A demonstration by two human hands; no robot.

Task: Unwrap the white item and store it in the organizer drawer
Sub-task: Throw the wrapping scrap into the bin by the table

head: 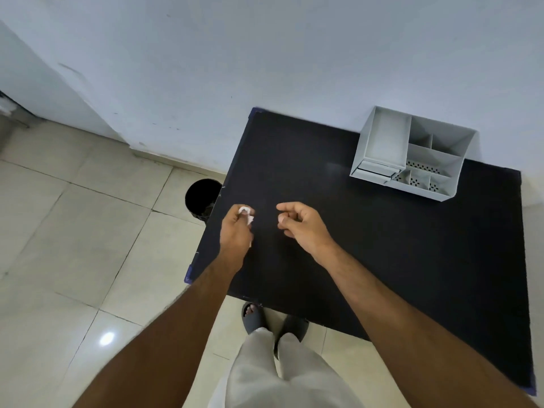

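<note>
Standing at the black rectangular tabletop (382,245), a person is seen from above, both bare forearms stretched over its near-left part. A small crumpled white item (246,212) is pinched in the fingertips of the left hand (237,231), fingers curled closed around it, above the tabletop's left edge. Whether wrapping is on it cannot be told. The right hand (300,220) is held just beside, apart from the left, fingers loosely curled, thumb and forefinger near each other; whether anything is gripped there cannot be told. A light grey plastic desk organizer (412,154) with several open compartments and small drawers at its front-left is set at the tabletop's far right, against the pale wall (265,54), well apart from both hands. A black round bin (201,198) is seen on the beige tiled floor (73,231), beside the tabletop's left edge.
</note>
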